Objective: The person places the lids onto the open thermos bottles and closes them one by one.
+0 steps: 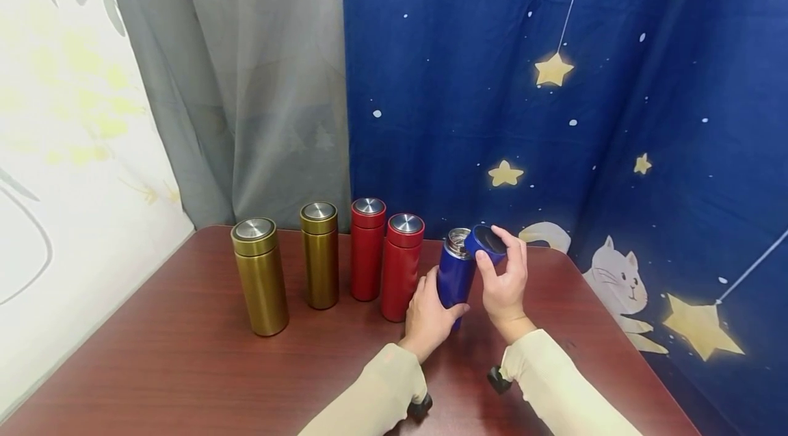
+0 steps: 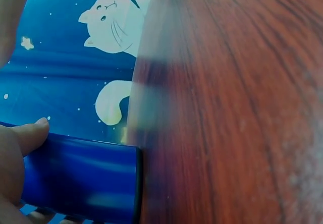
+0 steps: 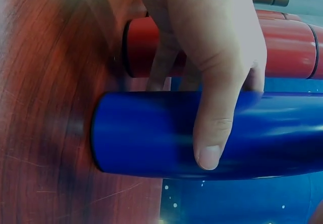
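A blue thermos flask [image 1: 454, 278] stands on the table with its steel mouth uncovered. My left hand [image 1: 427, 316] grips its body low down, thumb across the front and fingers round the far side. In the right wrist view, that thumb lies across the blue wall of the flask [image 3: 146, 133]. My right hand [image 1: 506, 278] pinches the blue lid [image 1: 486, 243] between thumb and fingers. The lid is tilted, just right of the flask's mouth, and overlaps the rim in the head view. Left of the left hand stands a red thermos flask [image 1: 403, 272] with its lid on.
Another red flask [image 1: 366, 251] stands farther back, and two gold flasks, one nearer [image 1: 261, 285] and one behind [image 1: 320, 265], stand to the left, all lidded. They share a brown wooden table [image 1: 166, 367]. A blue starry curtain [image 1: 431, 80] hangs behind the table's far edge.
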The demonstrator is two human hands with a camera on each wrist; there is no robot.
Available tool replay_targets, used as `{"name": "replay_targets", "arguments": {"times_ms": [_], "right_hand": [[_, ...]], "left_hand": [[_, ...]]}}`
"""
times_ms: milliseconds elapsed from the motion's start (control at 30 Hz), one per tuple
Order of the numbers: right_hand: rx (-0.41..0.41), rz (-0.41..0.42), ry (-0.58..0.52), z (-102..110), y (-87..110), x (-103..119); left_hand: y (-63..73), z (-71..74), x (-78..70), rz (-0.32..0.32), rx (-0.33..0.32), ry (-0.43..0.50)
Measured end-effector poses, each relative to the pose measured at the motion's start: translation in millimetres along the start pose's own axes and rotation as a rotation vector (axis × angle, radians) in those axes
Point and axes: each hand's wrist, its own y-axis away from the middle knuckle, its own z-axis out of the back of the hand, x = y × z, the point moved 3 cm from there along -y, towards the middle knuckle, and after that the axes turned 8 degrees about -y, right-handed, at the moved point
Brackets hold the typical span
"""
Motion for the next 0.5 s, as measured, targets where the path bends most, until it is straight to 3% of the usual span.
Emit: {"name": "replay_targets", "arguments": {"times_ms": [267, 500], "right_hand": [[0.054, -0.043, 0.004, -7.9, -6.9, 1.5], [0.153, -0.121, 0.006, -15.0, -14.0, -1.1]], "left_hand": [[0.7, -0.2, -0.2, -0.022, -0.006, 0.001], [1.7, 0.6, 0.2, -0.018, 0.009, 0.013]]}}
